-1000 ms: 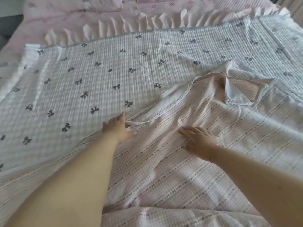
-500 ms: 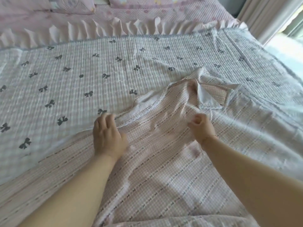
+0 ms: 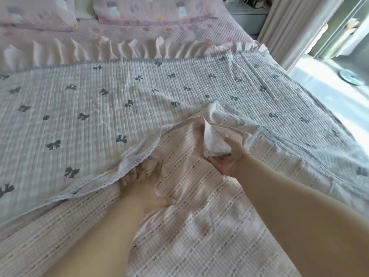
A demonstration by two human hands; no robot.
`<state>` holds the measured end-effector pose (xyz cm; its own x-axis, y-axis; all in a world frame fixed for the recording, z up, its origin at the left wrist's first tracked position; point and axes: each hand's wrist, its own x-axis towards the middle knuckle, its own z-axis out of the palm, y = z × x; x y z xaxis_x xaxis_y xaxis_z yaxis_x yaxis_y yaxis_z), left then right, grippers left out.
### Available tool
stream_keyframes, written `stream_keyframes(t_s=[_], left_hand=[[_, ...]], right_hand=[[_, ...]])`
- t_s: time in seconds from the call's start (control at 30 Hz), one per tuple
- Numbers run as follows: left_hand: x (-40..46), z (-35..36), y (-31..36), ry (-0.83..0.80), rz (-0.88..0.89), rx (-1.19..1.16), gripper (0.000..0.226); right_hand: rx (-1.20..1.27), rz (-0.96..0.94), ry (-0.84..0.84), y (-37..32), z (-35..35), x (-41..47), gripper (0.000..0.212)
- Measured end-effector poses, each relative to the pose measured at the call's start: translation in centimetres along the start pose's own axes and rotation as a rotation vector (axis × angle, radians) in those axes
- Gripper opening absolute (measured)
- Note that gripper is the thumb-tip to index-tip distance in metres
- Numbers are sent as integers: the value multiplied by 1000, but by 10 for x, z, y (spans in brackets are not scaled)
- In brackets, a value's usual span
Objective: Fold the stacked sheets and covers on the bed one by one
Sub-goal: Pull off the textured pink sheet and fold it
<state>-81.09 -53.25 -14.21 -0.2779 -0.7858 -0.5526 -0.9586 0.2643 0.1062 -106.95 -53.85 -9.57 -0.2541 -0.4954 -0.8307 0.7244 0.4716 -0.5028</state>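
Observation:
A pink checked sheet (image 3: 199,232) with thin dark stripes lies rumpled across the near half of the bed. Under it spreads a pale grey quilted cover (image 3: 83,100) printed with small dark bows. My left hand (image 3: 139,176) is tucked under the sheet's lace-trimmed left edge, fingers curled into the fabric. My right hand (image 3: 227,158) grips a bunched corner of the sheet, white underside showing, raised a little off the bed.
A pink ruffled bedspread (image 3: 119,47) and two pink pillows (image 3: 139,9) lie at the head of the bed. A curtain (image 3: 289,27) and a bright window stand at the far right, past the bed's right edge.
My right hand has reached forward and taken hold of the folded corner. My left hand has slid under the sheet's edge. The view has swung to the right.

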Motion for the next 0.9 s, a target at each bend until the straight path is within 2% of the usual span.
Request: stream_keyframes(t_s=[0.07, 0.17, 0.27, 0.33, 0.4, 0.5, 0.53, 0.6, 0.7, 0.9], left_hand=[[9, -2, 2, -39, -1, -19, 130], [16, 0, 3, -70, -14, -51, 134], [19, 3, 3, -93, -30, -80, 134], [21, 3, 3, -94, -37, -87, 134], [24, 4, 3, -79, -35, -82, 135], [27, 5, 4, -96, -44, -117, 133], [28, 5, 5, -112, -56, -125, 132], [29, 3, 6, -125, -61, -128, 129], [29, -2, 4, -107, -38, -108, 117], [25, -17, -38, 17, 14, 36, 82]], right_hand=[[89, -62, -124, -17, 11, 7, 43], [138, -270, -300, -64, 30, 19, 45], [-24, -480, -271, -96, 50, 20, 58], [-402, -656, -205, -83, 58, 14, 59], [-894, -847, -182, -46, 54, 8, 61], [-1663, -1033, -257, 23, 32, 6, 68], [-1831, -1044, -278, 39, 24, 9, 70], [-1973, -912, -225, 54, 11, 19, 71], [-2011, -728, -84, 52, 5, 34, 77], [-2056, -615, 80, 65, -18, 17, 78]])
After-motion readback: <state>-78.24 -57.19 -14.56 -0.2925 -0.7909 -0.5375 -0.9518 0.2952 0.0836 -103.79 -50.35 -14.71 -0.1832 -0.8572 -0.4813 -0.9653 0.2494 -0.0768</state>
